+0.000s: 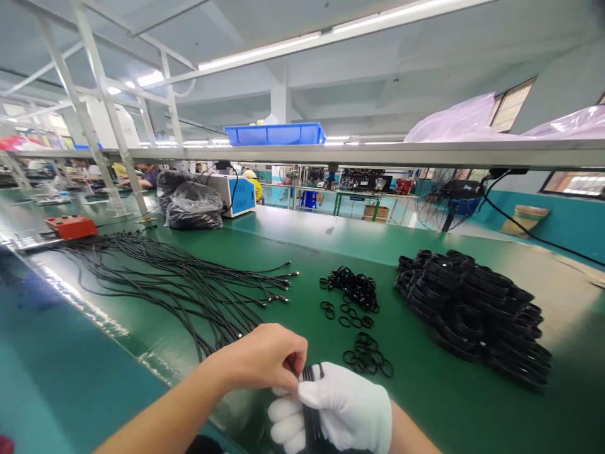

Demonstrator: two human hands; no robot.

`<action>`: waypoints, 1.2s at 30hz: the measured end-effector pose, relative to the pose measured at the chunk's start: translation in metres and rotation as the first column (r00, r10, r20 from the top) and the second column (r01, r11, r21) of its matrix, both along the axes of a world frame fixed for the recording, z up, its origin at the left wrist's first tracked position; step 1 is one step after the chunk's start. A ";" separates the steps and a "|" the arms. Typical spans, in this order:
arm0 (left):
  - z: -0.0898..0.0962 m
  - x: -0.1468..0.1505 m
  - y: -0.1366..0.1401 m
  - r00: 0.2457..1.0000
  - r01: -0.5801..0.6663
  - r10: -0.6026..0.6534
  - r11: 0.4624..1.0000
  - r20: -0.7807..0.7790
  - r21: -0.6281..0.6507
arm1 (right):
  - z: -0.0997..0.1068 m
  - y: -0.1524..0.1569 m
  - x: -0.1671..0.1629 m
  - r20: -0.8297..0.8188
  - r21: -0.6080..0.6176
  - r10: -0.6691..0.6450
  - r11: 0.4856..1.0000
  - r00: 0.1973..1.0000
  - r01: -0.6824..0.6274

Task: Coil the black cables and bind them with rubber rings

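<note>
- Coil (311, 413) sat in the gloved right hand (350, 403), gripped by thumb and fingers.
- Its long axis ran from near to far.
- Bare left hand (267, 359) pinched cable (292, 368) at the far end.

The head view looks forward and down across the green bench (288, 243), left hand (267, 356) and right hand (350, 407) near at bottom centre.

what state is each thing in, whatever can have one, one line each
held cable, coiled
left hand, bare, pinching held cable
right hand, gloved, gripping held cable
loose cables, spread out, uncoiled
piled cables, coiled
black rings, partly heaped, partly scattered
ceiling lights, lit
fan, running unclear
</note>
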State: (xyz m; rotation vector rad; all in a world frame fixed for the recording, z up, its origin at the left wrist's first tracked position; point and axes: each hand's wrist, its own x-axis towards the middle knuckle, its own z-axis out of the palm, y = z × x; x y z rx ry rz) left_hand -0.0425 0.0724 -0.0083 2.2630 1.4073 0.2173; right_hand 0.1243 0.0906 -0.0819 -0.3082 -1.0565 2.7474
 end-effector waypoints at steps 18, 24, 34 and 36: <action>-0.017 -0.002 -0.010 0.841 -0.070 0.124 0.990 0.526 -0.122 | -0.012 0.005 0.007 -0.040 -0.038 0.079 0.996 0.996 -0.080; -0.051 0.020 -0.014 0.508 0.026 0.361 0.901 0.782 -0.433 | -0.018 0.007 0.011 -0.127 0.071 0.035 0.997 0.991 -0.026; -0.049 0.050 -0.024 0.302 -0.040 0.363 0.929 0.882 -0.368 | 0.011 0.016 0.024 -0.115 0.228 -0.025 0.972 0.993 0.051; -0.039 0.051 -0.030 0.399 -0.088 0.360 0.931 0.844 -0.355 | 0.020 0.018 0.030 -0.093 0.306 0.049 0.952 0.994 -0.019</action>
